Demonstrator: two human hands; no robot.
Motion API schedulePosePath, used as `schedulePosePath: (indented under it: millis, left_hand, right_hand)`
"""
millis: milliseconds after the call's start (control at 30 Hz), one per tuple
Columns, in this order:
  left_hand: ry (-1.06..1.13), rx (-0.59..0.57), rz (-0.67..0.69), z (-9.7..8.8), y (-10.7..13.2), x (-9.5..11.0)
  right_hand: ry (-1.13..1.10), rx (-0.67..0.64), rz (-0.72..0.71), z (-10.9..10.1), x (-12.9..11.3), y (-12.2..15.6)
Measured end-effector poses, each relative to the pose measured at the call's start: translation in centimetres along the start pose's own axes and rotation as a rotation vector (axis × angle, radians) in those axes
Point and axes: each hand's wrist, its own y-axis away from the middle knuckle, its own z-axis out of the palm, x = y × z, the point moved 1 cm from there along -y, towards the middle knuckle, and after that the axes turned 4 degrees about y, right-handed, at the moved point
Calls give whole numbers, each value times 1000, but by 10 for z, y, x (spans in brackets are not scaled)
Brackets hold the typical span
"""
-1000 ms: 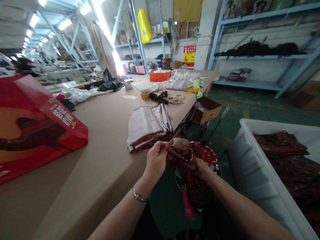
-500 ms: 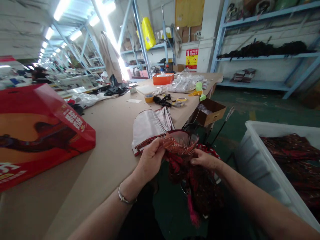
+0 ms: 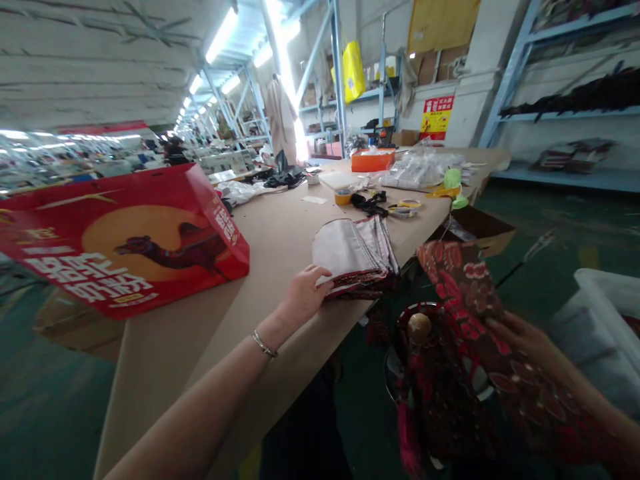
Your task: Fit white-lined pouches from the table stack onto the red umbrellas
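My left hand [image 3: 306,295] is at the near left edge of a stack of white cloth pieces [image 3: 345,247] with dark red edging, its fingers closed on that edge. How many layers are between the fingers I cannot tell. Off the table's right side, my right hand [image 3: 520,337] grips a long brown-red patterned cloth [image 3: 465,280], which hangs down past the forearm. Below it, more dark red cloth with a pink tassel [image 3: 410,433] lies over a round stool-like thing [image 3: 395,373], partly hidden. A round tan knob [image 3: 419,328] shows there.
A red paper bag [image 3: 165,247] with a camel picture stands on the table [image 3: 270,247] at left. Farther back are yellow tape [image 3: 343,196], scissors [image 3: 405,208], an orange box [image 3: 373,160] and plastic bags [image 3: 420,167]. A carton [image 3: 487,230] and white bin [image 3: 600,313] are at right.
My left hand has let go of the patterned cloth and moved onto the white stack. The right hand has carried the cloth rightward, spreading it out. The view has turned left.
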Motion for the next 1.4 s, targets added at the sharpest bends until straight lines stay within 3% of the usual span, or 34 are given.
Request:
schedulePosePath:
  millis: [67,133,200,267,367,467,567,633,733,900,1033,1167,1400]
  left_hand:
    - [-119,-42,72,10,5,-9]
    - [-205,-85,99,14,5,-10]
    - [-255,-130,100,15,1,-9]
    - [-278,-148,92,13,-4,-8]
    - [-305,-163,82,10,-12,-8]
    - [-407,-244,114,6,-16,-4]
    - [-507,-330,186,4,-17,5]
    - [-545,-354,213,5,-17,11]
    - [-627,-387,200,6,-18,15]
    - [-675,-376,179,4,-24,11]
    - [-657,-348,175,-3,-29,10]
    - [-588,-287,183,-13,-31,16]
    - [-252,-213,156,-25,-26,28]
  right_hand:
    - [83,-117,218,26,61,19]
    - [220,-173,263,48,111,37]
    - [334,-199,231,62,141,46]
    - [382,-186,164,68,148,43]
    - [367,-95,45,62,109,21]
    - [263,12,-117,54,25,-6]
    - [197,55,-436,58,-68,-25]
    - [174,-25,-648,71,-116,-34]
    - [237,-211,-822,102,-157,-49]
    - [557,-343,-854,149,-176,-74]
    - [769,-364,-874,169,-182,-84]
    - [850,-358,-899,174,-185,-89]
    - [688,-476,-806,159,-186,-85]
